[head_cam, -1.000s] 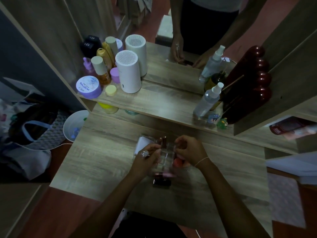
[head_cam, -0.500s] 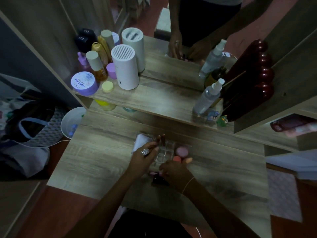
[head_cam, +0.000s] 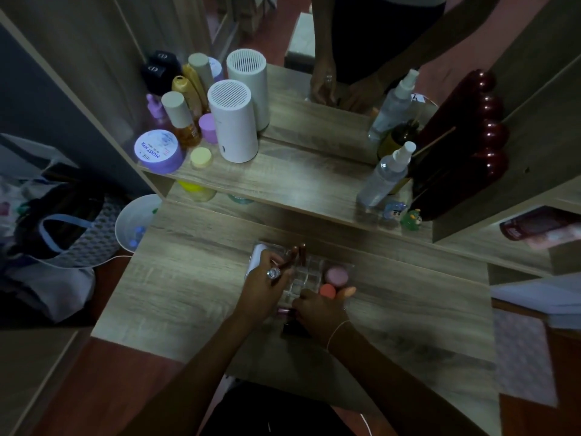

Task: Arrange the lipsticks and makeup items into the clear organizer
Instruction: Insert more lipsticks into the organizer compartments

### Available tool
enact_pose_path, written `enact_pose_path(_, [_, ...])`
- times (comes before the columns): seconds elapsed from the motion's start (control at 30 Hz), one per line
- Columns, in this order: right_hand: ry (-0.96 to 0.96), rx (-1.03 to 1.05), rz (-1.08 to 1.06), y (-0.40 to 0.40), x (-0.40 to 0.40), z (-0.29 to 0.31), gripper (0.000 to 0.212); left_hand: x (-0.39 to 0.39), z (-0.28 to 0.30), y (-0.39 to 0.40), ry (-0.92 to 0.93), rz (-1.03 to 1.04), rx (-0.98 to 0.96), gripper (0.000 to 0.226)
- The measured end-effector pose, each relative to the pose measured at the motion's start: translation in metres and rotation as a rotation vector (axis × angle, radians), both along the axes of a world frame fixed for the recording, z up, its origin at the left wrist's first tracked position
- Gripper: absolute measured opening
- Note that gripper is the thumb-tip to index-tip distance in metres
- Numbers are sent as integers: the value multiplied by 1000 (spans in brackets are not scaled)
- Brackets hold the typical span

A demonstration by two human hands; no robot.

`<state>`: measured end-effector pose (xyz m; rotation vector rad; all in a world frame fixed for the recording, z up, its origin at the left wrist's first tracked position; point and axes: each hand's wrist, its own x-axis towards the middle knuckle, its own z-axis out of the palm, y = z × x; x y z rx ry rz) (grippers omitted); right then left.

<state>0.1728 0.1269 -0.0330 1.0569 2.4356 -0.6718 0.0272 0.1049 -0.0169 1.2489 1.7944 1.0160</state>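
Head view. Dim room; wood-grain dressing table (head_cam: pixel 195 297) with a raised shelf (head_cam: pixel 283 180) and mirror behind. Shelf holds a white ribbed cylinder (head_cam: pixel 232 124), a lilac jar (head_cam: pixel 157 151), an amber bottle (head_cam: pixel 182 121) and a clear spray bottle (head_cam: pixel 385 176), with a dark red beaded object (head_cam: pixel 465 146) at its right end.

Clear organizer (head_cam: pixel 309 275) sits on the table near centre, gridded compartments visible. Two brown lipsticks (head_cam: pixel 298 251) stand upright in its far cells; a pink round puff (head_cam: pixel 336 273) and an orange one (head_cam: pixel 327 290) lie in its right side.

Left hand (head_cam: pixel 267 286), ringed, rests on the organizer's left edge, fingers curled round a thin brown stick-shaped item; exact grip unclear. Right hand (head_cam: pixel 319 309) at the near edge, fingers bent down over a pink-and-dark lipstick (head_cam: pixel 287 311) lying just beside the organizer; cannot tell if gripped.
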Motion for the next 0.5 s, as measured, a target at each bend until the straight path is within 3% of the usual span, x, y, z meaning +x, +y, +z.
enact_pose_path(0.33, [-20,21,10,-2,0,4,25,4,-3,8,203,-37,-15,17])
enact_pose_path(0.5, [138,67,-137,0,11,21,32,8,0,8,255,-26,-53,12])
